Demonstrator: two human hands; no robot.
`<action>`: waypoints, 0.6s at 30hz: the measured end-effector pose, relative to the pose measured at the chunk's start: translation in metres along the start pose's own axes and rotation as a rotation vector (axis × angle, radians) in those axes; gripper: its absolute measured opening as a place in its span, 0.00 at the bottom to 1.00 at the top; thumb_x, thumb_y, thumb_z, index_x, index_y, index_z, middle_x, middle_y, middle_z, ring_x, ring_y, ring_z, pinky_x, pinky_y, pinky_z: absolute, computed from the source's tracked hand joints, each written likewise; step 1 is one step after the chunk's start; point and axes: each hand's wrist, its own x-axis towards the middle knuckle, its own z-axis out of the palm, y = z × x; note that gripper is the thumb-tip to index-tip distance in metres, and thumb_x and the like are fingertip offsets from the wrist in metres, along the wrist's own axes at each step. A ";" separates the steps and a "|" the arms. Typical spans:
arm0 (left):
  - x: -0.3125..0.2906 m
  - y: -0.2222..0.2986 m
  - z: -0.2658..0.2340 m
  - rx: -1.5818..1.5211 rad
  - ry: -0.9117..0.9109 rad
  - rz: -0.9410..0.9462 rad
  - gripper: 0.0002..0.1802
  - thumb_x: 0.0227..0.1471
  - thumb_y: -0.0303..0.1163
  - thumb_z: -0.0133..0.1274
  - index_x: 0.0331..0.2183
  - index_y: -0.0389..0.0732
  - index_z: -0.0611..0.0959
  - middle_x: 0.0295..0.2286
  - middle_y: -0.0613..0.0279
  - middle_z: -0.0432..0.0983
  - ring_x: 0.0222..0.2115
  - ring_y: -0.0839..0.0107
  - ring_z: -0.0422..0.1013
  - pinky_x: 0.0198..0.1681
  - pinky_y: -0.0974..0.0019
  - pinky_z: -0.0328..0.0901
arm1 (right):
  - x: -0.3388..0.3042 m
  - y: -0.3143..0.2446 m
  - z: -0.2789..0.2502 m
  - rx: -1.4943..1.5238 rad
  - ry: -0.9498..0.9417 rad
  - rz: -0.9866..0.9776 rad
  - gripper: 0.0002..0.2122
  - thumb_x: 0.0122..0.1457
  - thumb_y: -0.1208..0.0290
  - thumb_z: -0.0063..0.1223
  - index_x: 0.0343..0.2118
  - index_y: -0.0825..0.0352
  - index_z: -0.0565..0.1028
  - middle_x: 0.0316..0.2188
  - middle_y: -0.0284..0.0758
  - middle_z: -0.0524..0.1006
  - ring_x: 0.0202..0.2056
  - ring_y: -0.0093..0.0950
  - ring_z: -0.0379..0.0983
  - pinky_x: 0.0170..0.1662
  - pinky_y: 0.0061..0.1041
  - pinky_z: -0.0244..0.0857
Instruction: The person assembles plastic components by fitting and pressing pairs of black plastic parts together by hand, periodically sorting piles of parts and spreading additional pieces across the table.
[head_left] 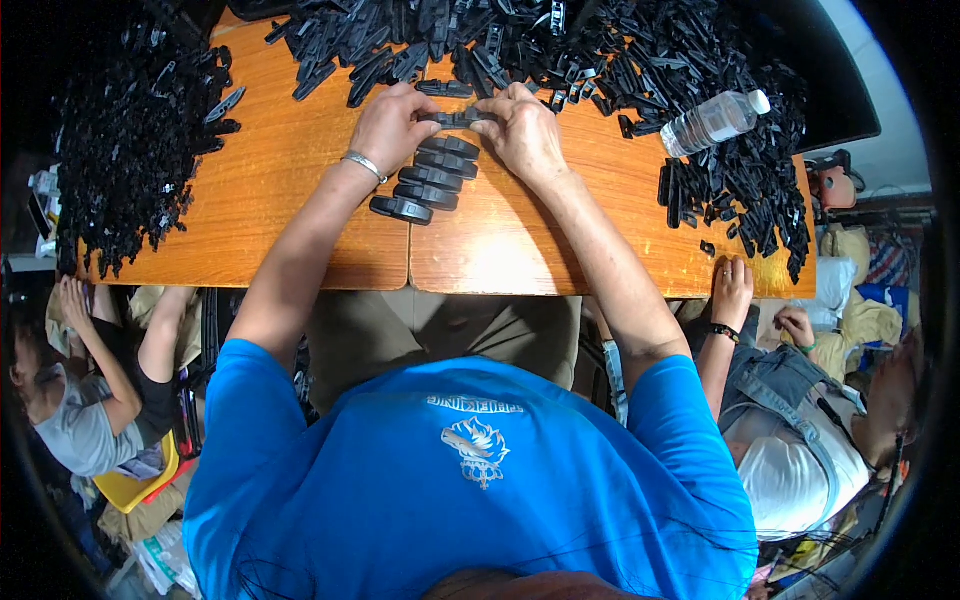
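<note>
Nearest to the camera is the blue shirt of the person, and beyond it the wooden table carries the work. Between the two hands, near the far side of the table, is a slim black part, lying almost level from left to right. The left hand has its thumb and fingers closed on the left end of it, and the right hand pinches the right end in the same manner, so only the middle of the part can be seen. Both grips look narrow, with hardly any opening left around the part; how hard they press, I cannot tell. Another black piece lies just beyond the held one, and toward the body there is a slanting row of black pieces with rounded ends, set close together. I judge that the part is light and made of stiff plastic, which would bend only a little. Its surface may be rather smooth, so a dry fingertip hold at both ends seems the safest, leaving the middle free. Thin details, if it has them, could break under strong twisting, but the part does not look very fragile. A clear bottle lies on its side to the right, beside the large heap of similar black pieces.
</note>
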 end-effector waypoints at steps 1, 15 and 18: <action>0.000 -0.003 0.002 0.002 0.002 -0.004 0.10 0.51 0.28 0.69 0.37 0.37 0.89 0.34 0.57 0.80 0.37 0.59 0.79 0.43 0.58 0.74 | 0.002 0.000 0.002 -0.015 -0.023 -0.007 0.14 0.51 0.70 0.74 0.42 0.64 0.87 0.38 0.38 0.80 0.40 0.40 0.81 0.43 0.39 0.76; 0.015 -0.025 0.010 -0.058 -0.063 0.088 0.13 0.47 0.27 0.72 0.37 0.39 0.89 0.34 0.58 0.80 0.35 0.61 0.81 0.40 0.61 0.75 | 0.020 0.014 0.005 0.038 -0.164 -0.197 0.12 0.51 0.68 0.74 0.38 0.63 0.87 0.36 0.36 0.83 0.39 0.38 0.83 0.42 0.34 0.76; 0.022 -0.019 -0.011 -0.156 -0.309 0.079 0.14 0.53 0.24 0.67 0.43 0.39 0.89 0.33 0.64 0.83 0.33 0.70 0.79 0.40 0.65 0.74 | 0.009 0.034 -0.008 0.151 -0.151 -0.155 0.13 0.55 0.58 0.72 0.36 0.62 0.88 0.34 0.37 0.85 0.38 0.39 0.82 0.44 0.36 0.76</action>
